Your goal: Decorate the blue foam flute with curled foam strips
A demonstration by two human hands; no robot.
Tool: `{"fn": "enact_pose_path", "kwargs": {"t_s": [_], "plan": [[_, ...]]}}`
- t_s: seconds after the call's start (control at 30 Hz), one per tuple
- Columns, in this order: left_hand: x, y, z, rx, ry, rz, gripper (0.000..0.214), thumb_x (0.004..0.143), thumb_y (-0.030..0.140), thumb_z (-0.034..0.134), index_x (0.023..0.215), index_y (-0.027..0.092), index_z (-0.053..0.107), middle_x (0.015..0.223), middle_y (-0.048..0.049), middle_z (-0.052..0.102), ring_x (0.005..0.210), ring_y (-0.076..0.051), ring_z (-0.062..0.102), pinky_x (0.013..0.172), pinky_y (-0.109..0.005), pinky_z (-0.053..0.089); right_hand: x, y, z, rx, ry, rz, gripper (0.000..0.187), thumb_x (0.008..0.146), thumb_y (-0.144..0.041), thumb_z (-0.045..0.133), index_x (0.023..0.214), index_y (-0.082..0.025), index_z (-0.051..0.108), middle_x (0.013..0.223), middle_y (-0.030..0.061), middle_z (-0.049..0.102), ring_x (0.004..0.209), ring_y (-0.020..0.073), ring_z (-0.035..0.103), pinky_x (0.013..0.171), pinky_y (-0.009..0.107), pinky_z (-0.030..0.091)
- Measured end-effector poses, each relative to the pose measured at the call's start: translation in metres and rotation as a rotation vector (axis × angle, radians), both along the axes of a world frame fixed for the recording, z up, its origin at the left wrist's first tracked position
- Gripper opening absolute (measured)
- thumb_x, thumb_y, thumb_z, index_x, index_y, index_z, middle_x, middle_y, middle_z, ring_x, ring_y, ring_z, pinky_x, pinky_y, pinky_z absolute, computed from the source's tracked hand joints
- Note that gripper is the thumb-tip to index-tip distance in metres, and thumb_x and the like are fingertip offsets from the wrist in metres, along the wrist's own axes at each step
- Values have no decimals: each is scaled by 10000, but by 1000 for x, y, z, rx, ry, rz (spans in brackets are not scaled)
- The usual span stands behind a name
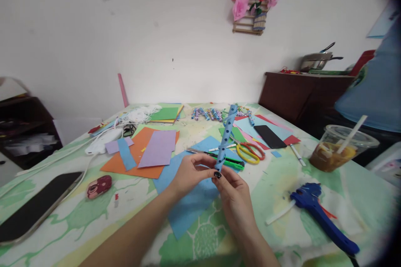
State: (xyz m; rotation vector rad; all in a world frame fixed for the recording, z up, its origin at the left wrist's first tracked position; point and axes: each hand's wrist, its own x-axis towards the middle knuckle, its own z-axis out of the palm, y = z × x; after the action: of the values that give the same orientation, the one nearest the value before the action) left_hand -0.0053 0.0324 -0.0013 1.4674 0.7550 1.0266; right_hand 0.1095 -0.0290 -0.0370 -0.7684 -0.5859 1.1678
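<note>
A rolled blue paper tube (227, 131) with dark dots stands nearly upright between my hands, leaning a little to the right. My left hand (196, 171) grips its lower end from the left, fingers closed. Closed around the bottom of the same tube, my right hand (233, 190) pinches it with the thumb in front. Under the hands lies a blue paper sheet (184, 212). Just behind them are a green utility knife (233, 163) and scissors (249, 153) with yellow and red handles. The tube partly covers the knife.
A blue glue gun (322, 217) and a plastic cup of drink (333, 154) stand at right. Orange paper (115, 164), purple paper (158, 148), a power strip (103, 141) and a phone (40, 204) lie left. Several small dotted rolls (216, 114) sit at the back. A black phone (270, 136) lies right of the scissors.
</note>
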Motion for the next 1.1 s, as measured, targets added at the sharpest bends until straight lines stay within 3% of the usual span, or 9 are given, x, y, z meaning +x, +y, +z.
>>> {"fn": "enact_pose_path", "kwargs": {"t_s": [0.2, 0.5, 1.1], "plan": [[1, -3, -4, 253, 99, 87, 97, 669, 205, 731, 759, 181, 755, 820, -66, 730, 812, -217, 662, 789, -314, 506, 1, 1, 0, -25, 109, -5, 314, 573, -263, 824, 870, -210, 739, 956, 36, 710, 860, 147, 608, 797, 272, 469], [4, -4, -14, 254, 90, 149, 79, 668, 175, 724, 742, 191, 745, 811, -54, 733, 815, -227, 666, 806, -326, 501, 2, 2, -1, -25, 132, -18, 274, 577, -239, 815, 837, -202, 738, 884, 29, 706, 802, 142, 608, 780, 276, 475], [8, -15, -9, 152, 28, 132, 189, 623, 107, 733, 805, 153, 710, 822, -56, 722, 816, -203, 662, 802, -301, 513, 6, 0, 1, -45, 166, -98, 275, 507, -208, 850, 721, -190, 678, 731, -14, 651, 705, 118, 588, 701, 256, 480]]}}
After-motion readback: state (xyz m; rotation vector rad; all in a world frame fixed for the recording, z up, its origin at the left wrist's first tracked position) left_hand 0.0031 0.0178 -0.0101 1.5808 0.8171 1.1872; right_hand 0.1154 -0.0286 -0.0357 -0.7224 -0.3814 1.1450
